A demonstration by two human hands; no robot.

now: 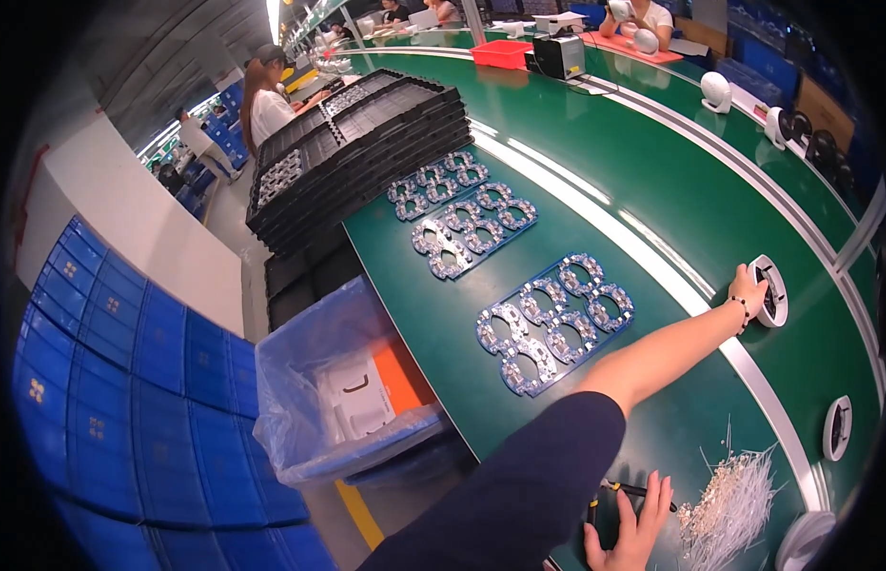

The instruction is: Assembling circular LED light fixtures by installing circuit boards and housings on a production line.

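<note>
My left hand (pixel 745 293), a bracelet at its wrist, reaches far across the bench and grips the near edge of a white round housing (pixel 770 291) with a dark inside. Low in view, my right hand (pixel 635 529) lies with its fingers spread over a pair of cutters (pixel 607 485) with black and yellow handles; part of one handle is hidden behind the fingers. Just right of that hand is a heap of thin white leads (pixel 733 514) with cream-coloured ends. Blue ring-shaped circuit boards (pixel 555 322), joined in panels, lie left of my left forearm.
Stacked black trays (pixel 357 143) stand at the far left of the green bench (pixel 414 276). Below its edge is a plastic-lined bin (pixel 343 457). More white housings (pixel 837 428) sit on the green conveyor (pixel 643 143). A red tray (pixel 501 54) and co-workers (pixel 270 105) are farther off.
</note>
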